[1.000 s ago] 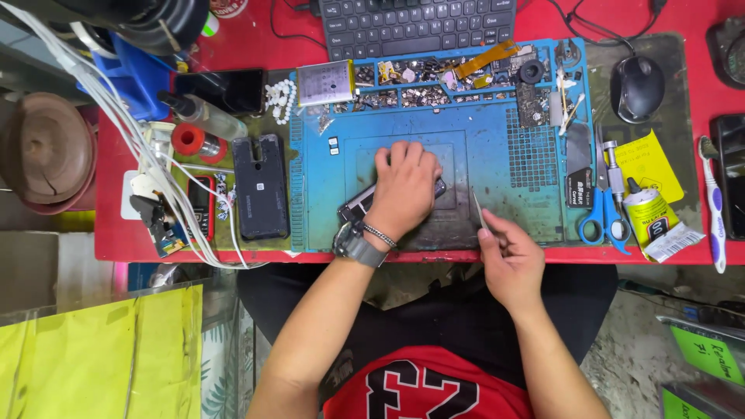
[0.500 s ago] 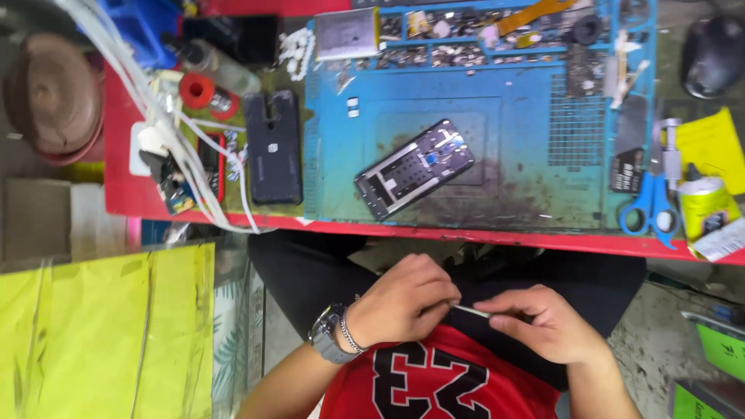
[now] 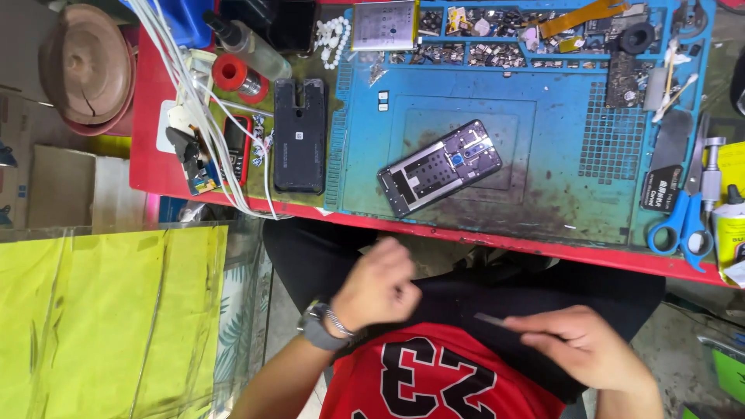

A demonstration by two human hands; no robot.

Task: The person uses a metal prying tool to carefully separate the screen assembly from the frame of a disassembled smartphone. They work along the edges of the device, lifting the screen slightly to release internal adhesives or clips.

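Below table edge, right hand (image 3: 590, 349) fingers pinch thin tool (image 3: 497, 320); left hand (image 3: 380, 287) fingers curled, blurred; opened phone (image 3: 439, 167) lies on blue mat (image 3: 543, 155).

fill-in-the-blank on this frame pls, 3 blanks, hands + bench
1. The opened phone lies on the ____ work mat.
2. The right hand holds a thin ____ tool.
3. The left hand, held over the lap and not touching the phone, has a ____ on its wrist.

Missing words: blue; metal; watch
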